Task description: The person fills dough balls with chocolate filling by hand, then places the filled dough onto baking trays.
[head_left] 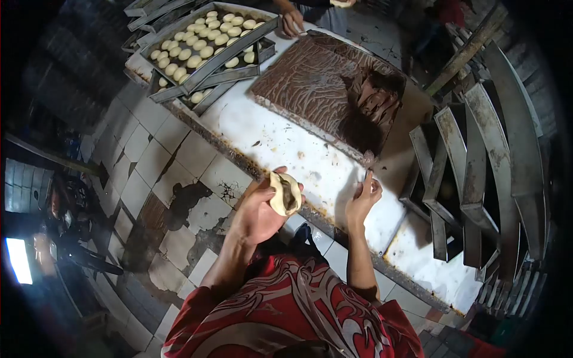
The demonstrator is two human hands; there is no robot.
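Observation:
My left hand (261,209) cups a piece of pale dough (278,204), folded up around a brown filling (288,195) that shows through its open top. It is held just off the near edge of the white table. Over the tabletop, my right hand (363,200) has its fingers closed around a small spoon-like tool (368,160), whose tip reaches the near right corner of a big brown block of filling (304,74). The block's surface is streaked, and its right part is dug out into a dark hollow.
Stacked metal trays (236,45) with rows of pale dough balls (194,61) stand at the table's far left. More metal trays (462,143) lean in a stack on the right. Across the table, another person's hand (290,21) rests by the block. Cracked floor tiles (173,131) lie to the left.

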